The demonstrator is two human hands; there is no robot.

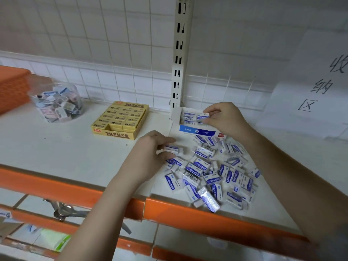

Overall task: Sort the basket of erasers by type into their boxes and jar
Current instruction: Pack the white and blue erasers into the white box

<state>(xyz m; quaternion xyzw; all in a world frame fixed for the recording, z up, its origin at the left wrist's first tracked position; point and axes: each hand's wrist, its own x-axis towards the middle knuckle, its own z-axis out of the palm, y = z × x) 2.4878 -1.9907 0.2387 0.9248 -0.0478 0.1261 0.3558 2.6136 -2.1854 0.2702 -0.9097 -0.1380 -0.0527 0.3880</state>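
Sorting well under way: jar and yellow box look filled, the blue-and-white erasers mostly still loose.

At far left the orange basket sits at the frame edge, its inside out of view; beside it the clear jar holds mixed small erasers, and the yellow 2B eraser box at centre looks nearly full, one slot open at its front. Lower centre, the left hand pinches one blue-and-white eraser just off the shelf, at the pile's left edge. The pile of loose erasers spreads right of it, many still unsorted. Upper right of centre, the right hand pinches another eraser over the white Deli box, which already holds a few.
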